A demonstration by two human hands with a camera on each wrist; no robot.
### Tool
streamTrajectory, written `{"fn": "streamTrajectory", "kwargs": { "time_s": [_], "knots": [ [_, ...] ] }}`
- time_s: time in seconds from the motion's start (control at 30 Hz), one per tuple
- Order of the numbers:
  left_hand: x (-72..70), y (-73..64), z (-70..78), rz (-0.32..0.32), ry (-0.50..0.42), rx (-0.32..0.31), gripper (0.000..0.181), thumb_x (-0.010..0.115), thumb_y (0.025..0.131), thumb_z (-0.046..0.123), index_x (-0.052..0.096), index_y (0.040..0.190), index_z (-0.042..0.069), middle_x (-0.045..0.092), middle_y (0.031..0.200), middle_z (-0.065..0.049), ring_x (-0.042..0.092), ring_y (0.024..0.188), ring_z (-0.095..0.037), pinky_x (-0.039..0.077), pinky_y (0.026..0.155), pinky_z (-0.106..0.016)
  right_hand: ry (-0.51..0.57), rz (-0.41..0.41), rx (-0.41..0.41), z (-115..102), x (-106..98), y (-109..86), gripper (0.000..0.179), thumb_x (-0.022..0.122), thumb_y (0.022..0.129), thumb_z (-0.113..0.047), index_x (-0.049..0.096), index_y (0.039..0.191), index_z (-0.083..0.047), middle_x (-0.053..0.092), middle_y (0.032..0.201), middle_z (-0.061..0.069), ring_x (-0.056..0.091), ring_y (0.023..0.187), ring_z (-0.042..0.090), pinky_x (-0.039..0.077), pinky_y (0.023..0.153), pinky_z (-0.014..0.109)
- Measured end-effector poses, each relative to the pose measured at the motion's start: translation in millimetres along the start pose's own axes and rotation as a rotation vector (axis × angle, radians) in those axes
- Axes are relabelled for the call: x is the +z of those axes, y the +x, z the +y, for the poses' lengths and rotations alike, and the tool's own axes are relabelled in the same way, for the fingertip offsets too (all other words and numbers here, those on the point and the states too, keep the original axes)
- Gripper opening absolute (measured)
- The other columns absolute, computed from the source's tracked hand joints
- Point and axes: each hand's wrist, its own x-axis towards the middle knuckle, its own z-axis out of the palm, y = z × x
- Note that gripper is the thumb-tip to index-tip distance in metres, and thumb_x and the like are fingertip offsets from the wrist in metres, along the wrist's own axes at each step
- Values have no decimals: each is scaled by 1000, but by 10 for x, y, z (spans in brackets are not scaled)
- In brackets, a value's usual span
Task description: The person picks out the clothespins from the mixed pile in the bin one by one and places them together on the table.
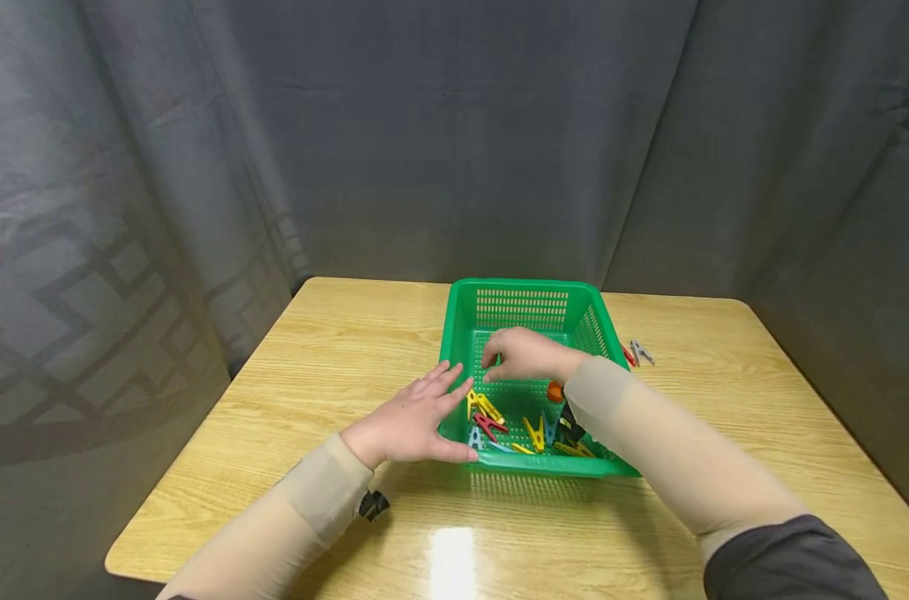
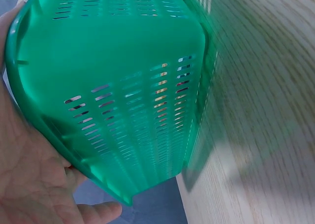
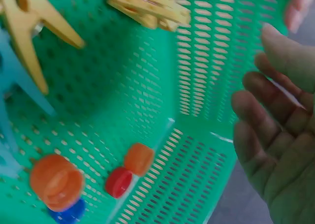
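A green plastic basket [image 1: 551, 464] stands on the table. The left hand [image 1: 417, 417] rests against its left rim near the front corner, fingers spread and thumb at the front rim. Inside the basket hovers the right hand [image 1: 529, 354], its fingers loosely bent, with nothing seen between them in the right wrist view. Yellow clothespins [image 1: 534, 434], a red clothespin [image 1: 489, 425] and blue clothespins [image 3: 19, 76] lie toward the basket's front. An orange bottle cap [image 3: 56, 182], a smaller orange cap [image 3: 139, 159], a red cap [image 3: 118, 181] and a blue cap [image 3: 69, 211] lie on its floor.
Right of the basket, a grey clothespin [image 1: 641, 352] and a red clothespin [image 1: 628, 356] lie on the wooden table [image 1: 334, 358]. Grey curtains [image 1: 454, 150] hang behind and at both sides.
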Motion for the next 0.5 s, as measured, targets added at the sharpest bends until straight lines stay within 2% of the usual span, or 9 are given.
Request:
{"fn": "streamTrajectory", "kwargs": {
  "time_s": [0.13, 0.27, 0.37, 0.5],
  "knots": [
    [9, 2, -8, -1, -9, 5, 104, 51, 79, 77, 17, 155, 15, -1, 161, -3, -6, 147, -23, 10, 116, -48, 14, -157, -26, -41, 131, 11, 32, 75, 84, -11, 70, 115, -11, 61, 112, -1, 59, 89, 15, 51, 78, 31],
    [11, 5, -9, -1, -14, 7, 104, 50, 79, 77, 17, 155, 14, -2, 161, -3, -7, 147, -23, 11, 116, -48, 8, -242, -39, -70, 230, 8, 41, 74, 84, -7, 66, 124, -11, 57, 124, 3, 59, 104, 23, 50, 87, 35],
    [9, 6, -9, 0, -13, 5, 104, 50, 79, 78, 17, 155, 14, -2, 161, -3, -7, 147, -22, 10, 116, -48, -8, -250, -39, -66, 288, 15, 35, 73, 84, -7, 68, 119, -9, 61, 118, 3, 59, 102, 19, 50, 87, 32],
    [12, 5, -11, 0, -9, 4, 104, 49, 79, 79, 16, 155, 15, -2, 161, -3, -7, 147, -22, 10, 116, -47, -2, -253, -11, -25, 318, 13, 17, 73, 83, -3, 70, 100, -7, 63, 95, -2, 57, 84, 13, 51, 76, 28]
  ]
}}
